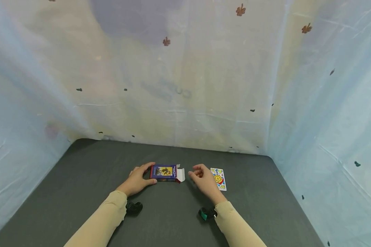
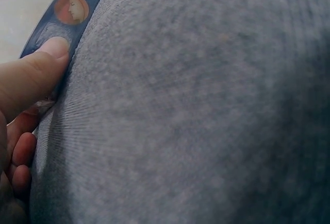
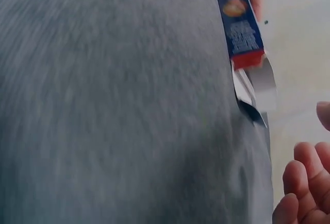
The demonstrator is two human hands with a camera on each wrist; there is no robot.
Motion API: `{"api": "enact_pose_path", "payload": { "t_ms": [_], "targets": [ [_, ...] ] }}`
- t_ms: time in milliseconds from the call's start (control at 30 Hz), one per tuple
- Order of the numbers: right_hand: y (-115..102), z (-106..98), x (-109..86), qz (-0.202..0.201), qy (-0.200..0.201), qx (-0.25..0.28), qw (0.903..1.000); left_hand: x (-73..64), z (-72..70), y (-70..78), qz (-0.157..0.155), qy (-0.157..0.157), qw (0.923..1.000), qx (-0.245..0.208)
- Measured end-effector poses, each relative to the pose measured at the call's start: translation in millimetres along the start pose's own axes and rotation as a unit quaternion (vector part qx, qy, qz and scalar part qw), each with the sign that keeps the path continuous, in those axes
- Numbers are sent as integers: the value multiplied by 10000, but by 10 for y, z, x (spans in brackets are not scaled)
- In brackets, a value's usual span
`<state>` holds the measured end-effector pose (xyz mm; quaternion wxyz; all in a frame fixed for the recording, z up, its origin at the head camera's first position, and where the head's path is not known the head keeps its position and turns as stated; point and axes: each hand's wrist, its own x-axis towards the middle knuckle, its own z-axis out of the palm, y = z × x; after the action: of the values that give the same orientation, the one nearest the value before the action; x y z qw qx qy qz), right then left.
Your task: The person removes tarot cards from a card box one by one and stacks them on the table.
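Dark blue, the box [image 1: 165, 171] is lying on the bench [image 1: 167, 223], the left hand [image 1: 137, 180] gripping and partly hiding its left end. The right hand [image 1: 204, 180], relaxed and free, is hanging between the box's white flap [image 1: 181, 174] and a card [image 1: 220, 179], partly covering the card; the box's side print is blurring in the right wrist view.

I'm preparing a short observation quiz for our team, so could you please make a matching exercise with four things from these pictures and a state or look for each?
Column 1
1. box
2. card
3. left hand
4. right hand

Column 2
A. fingers loosely bent, nothing visible held
B. one end open, flap sticking out
C. gripping the box
D. colourful picture, white border

Pairs: 1-B, 2-D, 3-C, 4-A
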<state>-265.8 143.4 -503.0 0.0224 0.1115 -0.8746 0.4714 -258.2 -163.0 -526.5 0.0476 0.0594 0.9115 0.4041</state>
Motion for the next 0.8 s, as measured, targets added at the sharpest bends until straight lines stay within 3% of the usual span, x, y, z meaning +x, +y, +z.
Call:
{"api": "enact_pose_path", "payload": {
  "t_ms": [367,800],
  "targets": [
    [-47,227,13,-31,-562,-130,9983,18,44,-73,63,86,9999,2],
    [-99,339,57,-187,-446,-68,9988,36,42,-70,43,97,9999,47]
  ]
}}
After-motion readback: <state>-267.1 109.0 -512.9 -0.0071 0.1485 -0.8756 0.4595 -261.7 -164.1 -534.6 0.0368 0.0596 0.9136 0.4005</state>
